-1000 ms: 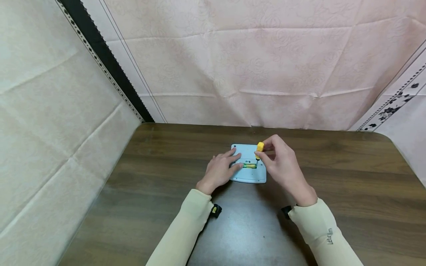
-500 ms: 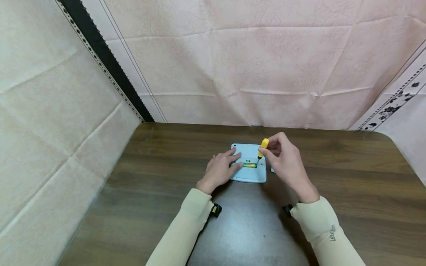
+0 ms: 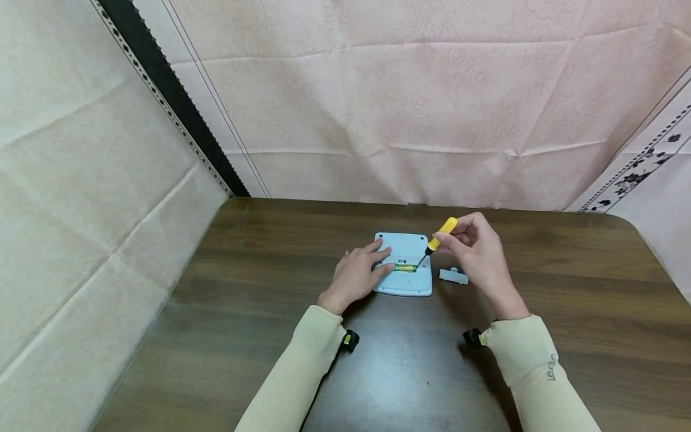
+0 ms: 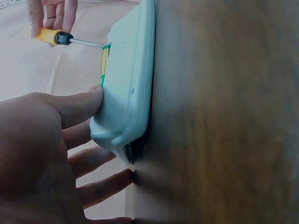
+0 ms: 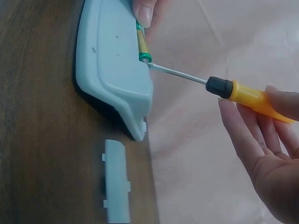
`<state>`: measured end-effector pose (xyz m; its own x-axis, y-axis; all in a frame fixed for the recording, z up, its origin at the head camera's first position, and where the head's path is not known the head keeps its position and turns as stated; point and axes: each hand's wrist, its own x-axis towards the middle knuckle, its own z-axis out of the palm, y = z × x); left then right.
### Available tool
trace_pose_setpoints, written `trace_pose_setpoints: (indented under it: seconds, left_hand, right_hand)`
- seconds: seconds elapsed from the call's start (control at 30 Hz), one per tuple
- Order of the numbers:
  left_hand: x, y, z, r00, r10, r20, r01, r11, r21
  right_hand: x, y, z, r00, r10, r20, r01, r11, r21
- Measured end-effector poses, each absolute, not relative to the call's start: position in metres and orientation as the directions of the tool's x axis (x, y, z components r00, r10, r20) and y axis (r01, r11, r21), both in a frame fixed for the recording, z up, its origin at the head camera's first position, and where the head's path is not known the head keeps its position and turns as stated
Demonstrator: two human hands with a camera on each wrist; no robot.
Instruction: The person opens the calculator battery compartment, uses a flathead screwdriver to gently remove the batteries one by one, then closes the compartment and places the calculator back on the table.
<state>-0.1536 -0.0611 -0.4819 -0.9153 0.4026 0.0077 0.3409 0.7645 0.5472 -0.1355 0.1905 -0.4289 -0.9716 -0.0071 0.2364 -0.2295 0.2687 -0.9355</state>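
A light blue device (image 3: pixel 402 287) lies on the table with its battery slot facing up. In the slot sits a green and yellow battery (image 3: pixel 405 268), also visible in the right wrist view (image 5: pixel 143 44). My left hand (image 3: pixel 352 279) rests on the device's left side, fingers spread and thumb touching by the battery's left end. My right hand (image 3: pixel 484 258) holds a screwdriver by its yellow handle (image 3: pixel 447 226); the tool leans to the right, its metal tip at the battery's right end. In the left wrist view the screwdriver (image 4: pixel 49 36) reaches the battery's far end.
A small light blue cover (image 3: pixel 453 276) with tabs lies on the wooden table (image 3: pixel 270 258) just right of the device, below my right hand. A pale pink cloth (image 3: pixel 388 120) hangs behind the table's back edge, and another pale cloth (image 3: pixel 102 210) is at the left.
My right hand has moved right, tilting the screwdriver from nearly upright to a clear rightward lean. The small cover has come into view beneath that hand. My left hand has stayed in place.
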Motion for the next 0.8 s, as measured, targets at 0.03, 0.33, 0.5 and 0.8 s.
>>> trace_pose_setpoints:
  seconds: [0.03,0.33,0.5,0.8]
  left_hand:
    - [-0.154,-0.061,-0.482,-0.915,0.403,0.009,0.342,0.764,0.547]
    - [-0.153,-0.061,-0.482,-0.916,0.400,0.018,0.341,0.756,0.558]
    - [-0.153,-0.061,-0.482,-0.918,0.395,0.023,0.339,0.756,0.559]
    - [-0.153,-0.060,-0.482,-0.920,0.390,0.030,0.342,0.764,0.547]
  right_hand:
    - [-0.136,0.192,-0.430,-0.974,-0.003,0.227,-0.221,0.245,-0.944]
    - [-0.141,0.202,-0.436,-0.993,0.030,0.115,-0.115,0.032,-0.993]
    - [-0.143,0.207,-0.439,-0.996,0.024,0.088,-0.089,-0.036,-0.995]
    - [-0.146,0.213,-0.445,-0.999,0.040,0.017,-0.023,-0.135,-0.991]
